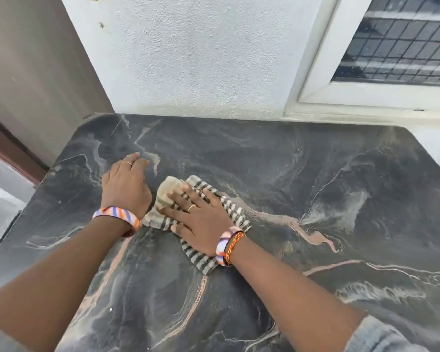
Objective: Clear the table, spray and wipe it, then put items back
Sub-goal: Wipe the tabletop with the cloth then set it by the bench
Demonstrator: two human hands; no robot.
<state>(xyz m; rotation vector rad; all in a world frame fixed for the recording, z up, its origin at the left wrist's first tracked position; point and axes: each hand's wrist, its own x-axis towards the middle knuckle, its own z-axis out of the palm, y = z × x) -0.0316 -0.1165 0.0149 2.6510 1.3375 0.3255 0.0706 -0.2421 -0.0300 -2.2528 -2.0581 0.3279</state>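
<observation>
At centre frame, pressed flat by the right hand (197,214), fingers spread and straight: a crumpled striped cloth (201,219), grey-black and cream, lying on the dark marbled table (315,186). Not clenched, not pinched, simply held down under the open palm, with the cloth's bunched cream end poking out past the fingertips toward the upper left and a striped corner trailing below the wrist. Just left of the cloth, resting on the bare stone with fingers relaxed and gripping nothing: the left hand (125,184). Worn on each: a thin ring and a striped bangle (116,214) at the wrist, plus a braided orange and black thread on the right one. Across the tabletop, pale pinkish veins and dull, dusty-looking streaks, thickest toward the right of the frame. Behind the table, filling the upper middle, a rough white wall (188,59); at upper right, a white-framed window (401,39) with a grid of bars; at upper left, a grey panel edged in brown.
</observation>
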